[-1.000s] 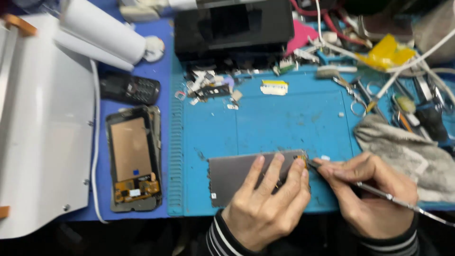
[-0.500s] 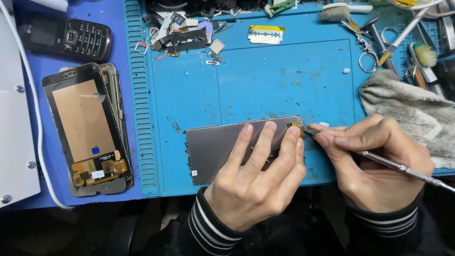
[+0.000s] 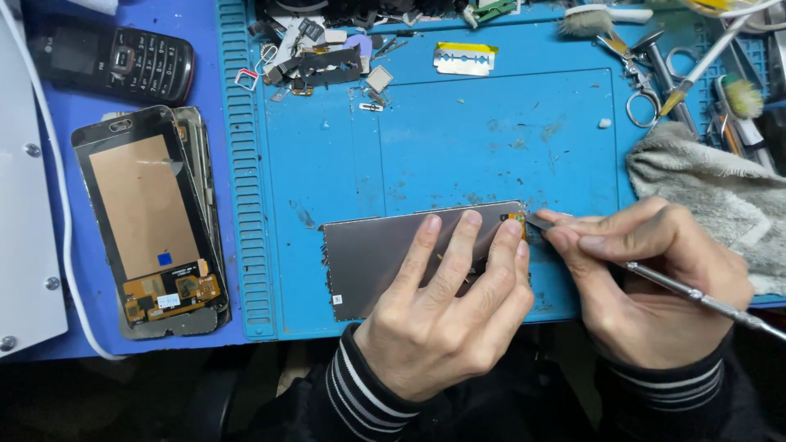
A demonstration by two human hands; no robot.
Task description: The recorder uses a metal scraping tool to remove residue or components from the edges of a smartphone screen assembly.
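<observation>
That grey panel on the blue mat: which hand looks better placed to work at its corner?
Probably the right hand: it grips the thin metal tool, whose tip sits at the grey panel's corner. The left hand lies flat on the panel, pinning it.

Black keypad phone [image 3: 110, 59], razor blade [image 3: 463, 59], scissors [image 3: 647, 90], grey rag [image 3: 720, 192].

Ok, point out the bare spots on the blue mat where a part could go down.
The widest bare patch of the blue mat lies between the razor blade above and the grey panel below. A smaller strip lies left of the panel, beside the ribbed edge. The top edge, with small parts, and the right side, with scissors and cloth, are crowded.
</observation>
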